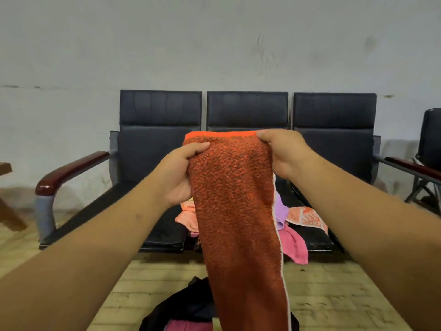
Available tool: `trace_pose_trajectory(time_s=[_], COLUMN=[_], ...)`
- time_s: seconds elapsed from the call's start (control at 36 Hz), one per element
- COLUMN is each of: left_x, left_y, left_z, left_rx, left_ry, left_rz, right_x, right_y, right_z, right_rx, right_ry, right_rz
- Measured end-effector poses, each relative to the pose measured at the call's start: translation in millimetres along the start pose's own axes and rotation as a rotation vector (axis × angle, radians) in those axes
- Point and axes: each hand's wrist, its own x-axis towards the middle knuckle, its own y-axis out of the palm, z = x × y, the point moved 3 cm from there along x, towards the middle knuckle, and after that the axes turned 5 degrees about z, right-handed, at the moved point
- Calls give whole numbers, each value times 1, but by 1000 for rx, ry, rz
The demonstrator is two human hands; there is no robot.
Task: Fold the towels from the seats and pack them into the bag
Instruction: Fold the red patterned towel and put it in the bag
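Observation:
An orange-red towel (236,211) hangs lengthwise in front of me, folded narrow, its lower end reaching down over the bag. My left hand (181,173) grips its upper left edge and my right hand (284,154) grips the upper right corner. Behind it, on the black seats (164,225), lie loose towels: a peach one (187,217), a lilac one (280,209), a pink one (294,247) drooping over the seat's front edge, and an orange patterned one (307,217). A black bag (186,306) sits open on the floor below, with pink cloth (188,326) inside.
The three-seat bench has red-brown armrests (71,170) at both ends and stands against a grey wall. Another dark chair (429,144) is at the right edge, a wooden piece (7,187) at the left. The floor is pale brick (334,295).

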Motion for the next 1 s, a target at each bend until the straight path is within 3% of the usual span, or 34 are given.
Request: trace_pose_trajectory(time_s=[0.11,0.17,0.28,0.42,0.58,0.67,0.81,0.89,1.0], left_x=[8,11,16,17,-1,-14,-15,-4,6], left_y=[6,6,-5,-27,-46,-66,-71,-62,-59], left_z=[7,8,15,28,62,101,159,166,168], left_rx=[-103,-128,-129,-51,76,70,353,195,112], left_ry=[59,83,67,40,-24,-140,-264,-235,-227], left_rz=[-30,-34,-65,-135,-35,47,62,5,-41], right_x=[-12,-21,-52,-62,-44,-28,-22,-29,-31], right_y=[-9,-17,-19,-12,-1,-9,-28,-41,-58], right_z=[-36,-54,-95,-119,-120,-126,-144,-164,-177], right_rx=[214,283,185,237,369,403,322,300,272], right_ry=[293,327,379,227,195,239,331,445,563], right_rz=[258,327,413,367,300,213,26,-27,29])
